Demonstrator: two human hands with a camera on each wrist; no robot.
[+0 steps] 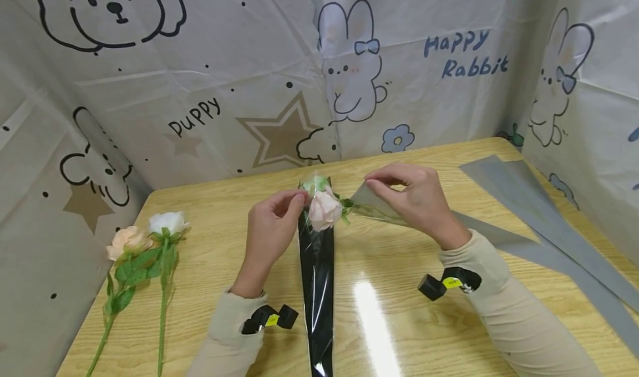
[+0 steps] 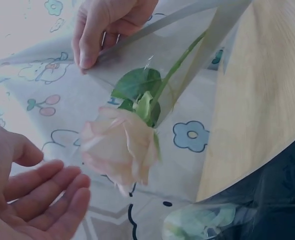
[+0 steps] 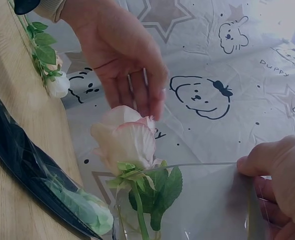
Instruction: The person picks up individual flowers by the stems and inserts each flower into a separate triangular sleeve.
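Observation:
A pale pink rose point(image 1: 325, 209) pokes head-first from the mouth of a clear and grey flower sleeve point(image 3: 207, 200), its green stem and leaves inside. My right hand point(image 1: 411, 197) pinches the rim of this sleeve between thumb and fingers. Close beside the bloom is my left hand point(image 1: 273, 224), its fingers loosely bent with nothing in them; the left wrist view shows a gap between them and the petals. Beneath lies a long black flower sleeve point(image 1: 317, 288) on the table, with a pale green rose point(image 3: 87, 207) in its top end.
Left on the wooden table point(image 1: 239, 344) lie a peach rose point(image 1: 128, 244) and a white rose point(image 1: 168, 223) with long stems. Several flat grey sleeves point(image 1: 539, 210) spread over the right side. A printed cloth point(image 1: 224, 61) stands behind and at both sides.

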